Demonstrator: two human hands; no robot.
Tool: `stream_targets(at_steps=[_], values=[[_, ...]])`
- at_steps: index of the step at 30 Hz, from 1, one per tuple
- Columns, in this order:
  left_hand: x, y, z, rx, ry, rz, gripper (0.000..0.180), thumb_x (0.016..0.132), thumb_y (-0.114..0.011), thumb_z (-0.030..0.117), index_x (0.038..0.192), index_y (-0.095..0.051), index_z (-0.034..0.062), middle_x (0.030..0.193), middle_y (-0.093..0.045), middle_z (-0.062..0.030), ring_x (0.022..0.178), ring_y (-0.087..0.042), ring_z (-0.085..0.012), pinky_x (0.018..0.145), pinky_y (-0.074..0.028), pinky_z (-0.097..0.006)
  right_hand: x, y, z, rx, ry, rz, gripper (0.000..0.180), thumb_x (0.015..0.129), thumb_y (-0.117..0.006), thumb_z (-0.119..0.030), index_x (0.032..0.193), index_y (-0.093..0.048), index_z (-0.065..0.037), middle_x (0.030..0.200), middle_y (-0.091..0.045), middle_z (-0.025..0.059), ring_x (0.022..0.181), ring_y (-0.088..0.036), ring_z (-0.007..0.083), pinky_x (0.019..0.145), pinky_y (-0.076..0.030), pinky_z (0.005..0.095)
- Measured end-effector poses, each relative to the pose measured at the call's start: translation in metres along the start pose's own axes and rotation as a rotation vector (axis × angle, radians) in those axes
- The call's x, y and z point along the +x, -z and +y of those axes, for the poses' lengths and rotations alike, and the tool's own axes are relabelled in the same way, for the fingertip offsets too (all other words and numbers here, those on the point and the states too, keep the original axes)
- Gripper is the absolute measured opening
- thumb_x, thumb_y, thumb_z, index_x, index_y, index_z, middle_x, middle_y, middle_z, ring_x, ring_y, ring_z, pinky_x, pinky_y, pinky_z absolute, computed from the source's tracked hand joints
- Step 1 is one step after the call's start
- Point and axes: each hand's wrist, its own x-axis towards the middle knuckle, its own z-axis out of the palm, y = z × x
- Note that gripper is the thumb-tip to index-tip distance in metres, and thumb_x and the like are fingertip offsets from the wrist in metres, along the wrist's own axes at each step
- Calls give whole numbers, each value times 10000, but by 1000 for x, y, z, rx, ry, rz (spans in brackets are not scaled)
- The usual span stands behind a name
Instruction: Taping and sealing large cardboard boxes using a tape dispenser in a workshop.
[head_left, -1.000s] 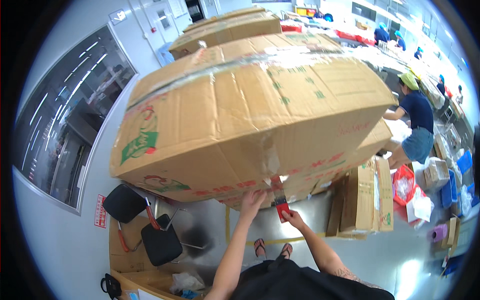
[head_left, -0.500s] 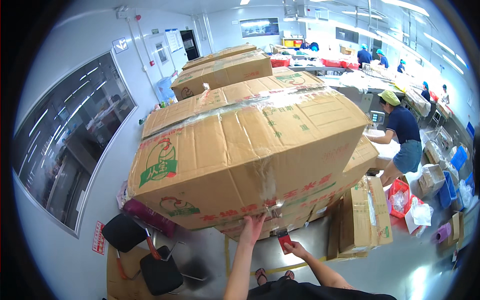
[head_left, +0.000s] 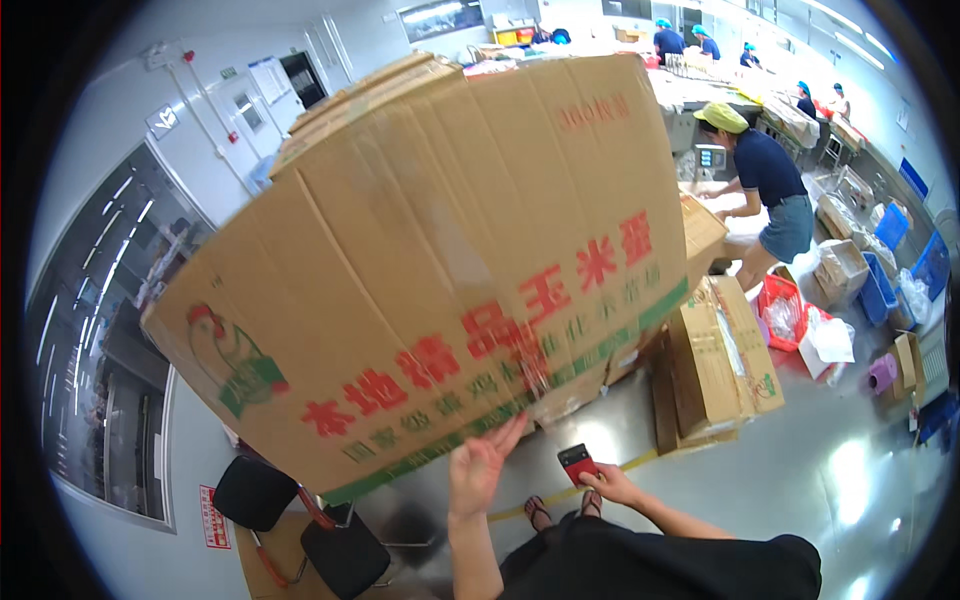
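Note:
A large brown cardboard box (head_left: 430, 250) with red and green print is tilted back, its front face turned up toward me. My left hand (head_left: 480, 470) is at the box's lower front edge, fingers stretched out and touching it near a taped patch. No grip around the edge is visible. In my right hand (head_left: 612, 484) is a small flat red tool with a black head (head_left: 577, 464), held apart from the box; its exact kind is unclear. Part of another carton (head_left: 565, 400) shows below the tilted box.
More cartons stand behind (head_left: 375, 95) and to the right (head_left: 715, 360). Two black chairs (head_left: 345, 550) are at lower left beside a wall with a window (head_left: 110, 340). A co-worker in a yellow cap (head_left: 770, 175) bends at the right, near a red basket (head_left: 780, 312).
The big box has tipped back, hiding its top and showing its whole front. My left hand has stayed at its lower edge. My right hand with the red tool has moved slightly right.

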Motion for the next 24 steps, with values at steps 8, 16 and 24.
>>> stream_targets(at_steps=[8, 16, 24], values=[[79, -39, 56, 286, 44, 268, 624, 1173, -336, 368, 1412, -464, -194, 1437, -571, -350, 1384, -568, -422, 1195, -472, -498, 34, 28, -88, 211, 181, 29, 364, 1059, -658, -350, 1070, -730, 6, 904, -737, 50, 811, -592, 132, 771, -492, 333], [147, -15, 114, 875, 4, 480, 446, 1149, -476, 357, 1296, -571, -53, 1229, -707, -270, 1154, -729, -322, 991, -604, -381, 58, 43, -141, 274, 33, -7, 363, 1075, -643, -353, 1063, -705, 4, 852, -725, 20, 763, -648, 85, 721, -527, 279], [280, 16, 181, 2097, -607, -75, 743, 912, -782, 206, 1586, -469, 181, 1607, -500, -63, 1492, -451, -313, 1225, -365, -474, 34, 14, -171, 517, 21, 35, 341, 1090, -628, -298, 909, -695, -18, 696, -653, -11, 634, -593, 58, 583, -475, 249]])
